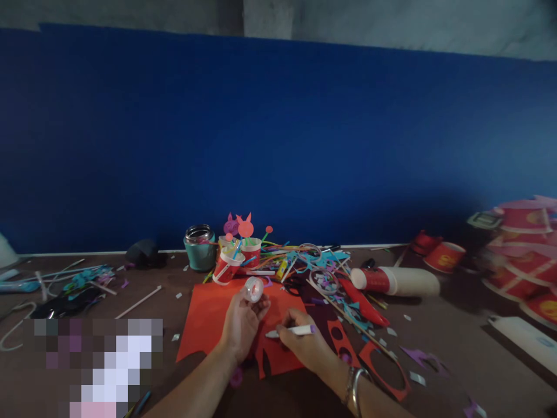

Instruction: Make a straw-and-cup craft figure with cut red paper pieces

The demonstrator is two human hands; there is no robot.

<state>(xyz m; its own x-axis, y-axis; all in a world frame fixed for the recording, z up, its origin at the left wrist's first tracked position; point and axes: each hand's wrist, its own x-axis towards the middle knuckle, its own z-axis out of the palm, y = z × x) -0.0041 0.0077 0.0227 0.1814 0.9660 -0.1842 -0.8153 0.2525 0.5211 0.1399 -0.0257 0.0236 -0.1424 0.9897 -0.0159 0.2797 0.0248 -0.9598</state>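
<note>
Upright in the fingers of my left hand (242, 322) is a small roll of clear tape (253, 289), held over a sheet of red-orange paper (203, 310). The sheet has curved pieces cut from its lower edge. My right hand (304, 342) grips a white marker (303, 330) with a purple end, lying nearly level just above the paper; its other end points left toward my left hand. Small gaps keep the two hands apart. Behind the sheet stand several red-and-white paper cups (227, 267) with animal-head cutouts (245, 225) on sticks.
A teal thermos (200, 249) stands left of the cups. Colored scraps, sticks and tape rolls clutter the middle back. A stack of paper cups (383, 281) lies right, with red-cut scraps (383, 366) nearer. More red cups (522, 249) pile up far right. A blue partition (278, 133) rises behind.
</note>
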